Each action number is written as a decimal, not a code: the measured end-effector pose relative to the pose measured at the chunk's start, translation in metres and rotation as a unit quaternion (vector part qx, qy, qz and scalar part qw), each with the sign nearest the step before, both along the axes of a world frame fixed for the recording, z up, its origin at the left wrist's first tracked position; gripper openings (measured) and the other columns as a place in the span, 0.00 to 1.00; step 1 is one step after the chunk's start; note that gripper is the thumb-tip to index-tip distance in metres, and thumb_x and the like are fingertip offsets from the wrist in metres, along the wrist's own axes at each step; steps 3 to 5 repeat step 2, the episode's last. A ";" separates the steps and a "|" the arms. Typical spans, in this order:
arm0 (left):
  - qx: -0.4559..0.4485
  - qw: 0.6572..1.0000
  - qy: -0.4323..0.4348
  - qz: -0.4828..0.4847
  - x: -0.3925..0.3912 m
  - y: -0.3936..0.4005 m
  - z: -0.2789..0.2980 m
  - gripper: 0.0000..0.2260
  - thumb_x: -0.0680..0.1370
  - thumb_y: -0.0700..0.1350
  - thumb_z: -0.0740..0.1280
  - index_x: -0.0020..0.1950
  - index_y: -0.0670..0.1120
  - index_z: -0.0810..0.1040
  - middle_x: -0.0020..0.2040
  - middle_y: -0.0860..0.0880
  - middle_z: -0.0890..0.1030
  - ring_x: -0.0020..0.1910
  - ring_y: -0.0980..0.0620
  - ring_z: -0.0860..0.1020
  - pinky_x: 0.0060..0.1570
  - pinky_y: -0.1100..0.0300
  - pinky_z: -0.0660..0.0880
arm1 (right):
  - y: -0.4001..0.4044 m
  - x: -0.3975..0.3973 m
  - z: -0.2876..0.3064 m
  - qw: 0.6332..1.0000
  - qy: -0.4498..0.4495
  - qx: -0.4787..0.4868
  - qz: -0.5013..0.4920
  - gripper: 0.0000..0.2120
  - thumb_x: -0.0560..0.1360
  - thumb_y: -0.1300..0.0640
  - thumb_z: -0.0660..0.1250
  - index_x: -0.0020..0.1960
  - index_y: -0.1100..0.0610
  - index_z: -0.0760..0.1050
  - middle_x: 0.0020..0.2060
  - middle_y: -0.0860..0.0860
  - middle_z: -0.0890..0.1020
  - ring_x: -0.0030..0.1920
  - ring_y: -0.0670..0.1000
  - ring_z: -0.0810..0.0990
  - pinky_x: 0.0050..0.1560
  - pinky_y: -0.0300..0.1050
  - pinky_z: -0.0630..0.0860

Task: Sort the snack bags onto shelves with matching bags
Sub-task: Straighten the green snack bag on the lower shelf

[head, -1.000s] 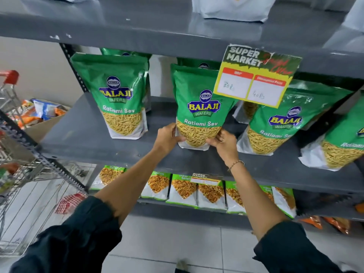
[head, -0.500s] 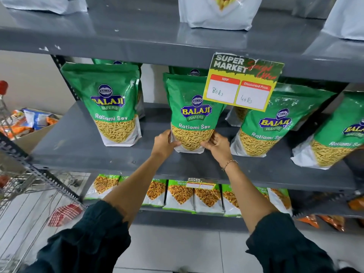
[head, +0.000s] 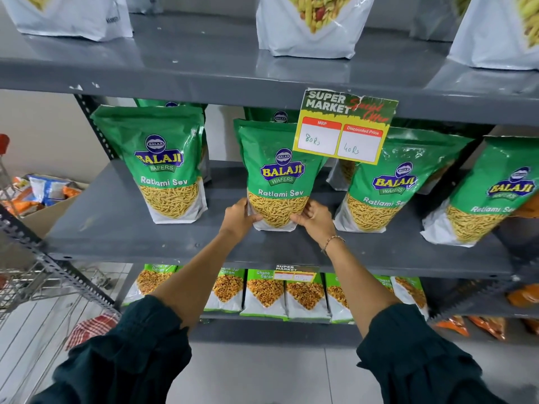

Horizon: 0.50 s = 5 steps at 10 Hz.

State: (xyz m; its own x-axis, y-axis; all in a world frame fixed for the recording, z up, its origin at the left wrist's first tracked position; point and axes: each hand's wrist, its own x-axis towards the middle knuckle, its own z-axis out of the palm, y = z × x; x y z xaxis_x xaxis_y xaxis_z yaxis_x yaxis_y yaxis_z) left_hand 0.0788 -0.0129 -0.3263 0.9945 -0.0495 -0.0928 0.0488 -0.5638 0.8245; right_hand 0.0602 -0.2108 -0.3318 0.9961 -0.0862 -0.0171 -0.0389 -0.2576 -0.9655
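Note:
A green Balaji Ratlami Sev bag (head: pixel 278 176) stands upright in the middle of the grey middle shelf (head: pixel 122 223). My left hand (head: pixel 237 218) grips its lower left corner and my right hand (head: pixel 316 218) grips its lower right corner. Matching green Ratlami Sev bags stand on the same shelf: one to the left (head: pixel 163 164) and two to the right (head: pixel 388 185), (head: pixel 490 196), with more behind them.
A yellow price card (head: pixel 344 126) hangs from the upper shelf edge, over the held bag's top right. White snack bags (head: pixel 309 24) stand on the top shelf. Chana bags (head: pixel 265 293) fill the lower shelf. A shopping cart (head: pixel 35 287) and a carton of mixed bags (head: pixel 43 193) are at left.
The view has tilted upward, so the shelves sit lower in frame. Both hands stay on the bag's lower corners, and the bag stands slightly straighter on the shelf.

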 end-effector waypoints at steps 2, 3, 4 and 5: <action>0.048 0.998 0.041 0.006 -0.017 0.000 0.004 0.23 0.78 0.48 0.61 0.69 0.39 0.63 0.64 0.35 0.75 0.61 0.36 0.74 0.52 0.51 0.70 | 0.007 -0.015 0.005 0.999 0.007 -0.041 0.013 0.29 0.68 0.56 0.71 0.65 0.56 0.64 0.65 0.53 0.74 0.64 0.50 0.72 0.67 0.52 0.69; 0.048 0.998 0.041 0.006 -0.017 0.000 0.004 0.23 0.78 0.48 0.61 0.69 0.39 0.63 0.64 0.35 0.75 0.61 0.36 0.74 0.52 0.51 0.70 | 0.007 -0.015 0.005 0.999 0.007 -0.041 0.013 0.29 0.68 0.56 0.71 0.65 0.56 0.64 0.65 0.53 0.74 0.64 0.50 0.72 0.67 0.52 0.69; 0.048 0.998 0.041 0.006 -0.017 0.000 0.004 0.23 0.78 0.48 0.61 0.69 0.39 0.63 0.64 0.35 0.75 0.61 0.36 0.74 0.52 0.51 0.70 | 0.007 -0.015 0.005 0.999 0.007 -0.041 0.013 0.29 0.68 0.56 0.71 0.65 0.56 0.64 0.65 0.53 0.74 0.64 0.50 0.72 0.67 0.52 0.69; 0.048 0.998 0.041 0.006 -0.017 0.000 0.004 0.23 0.78 0.48 0.61 0.69 0.39 0.63 0.64 0.35 0.75 0.61 0.36 0.74 0.52 0.51 0.70 | 0.007 -0.015 0.005 0.999 0.007 -0.041 0.013 0.29 0.68 0.56 0.71 0.65 0.56 0.64 0.65 0.53 0.74 0.64 0.50 0.72 0.67 0.52 0.69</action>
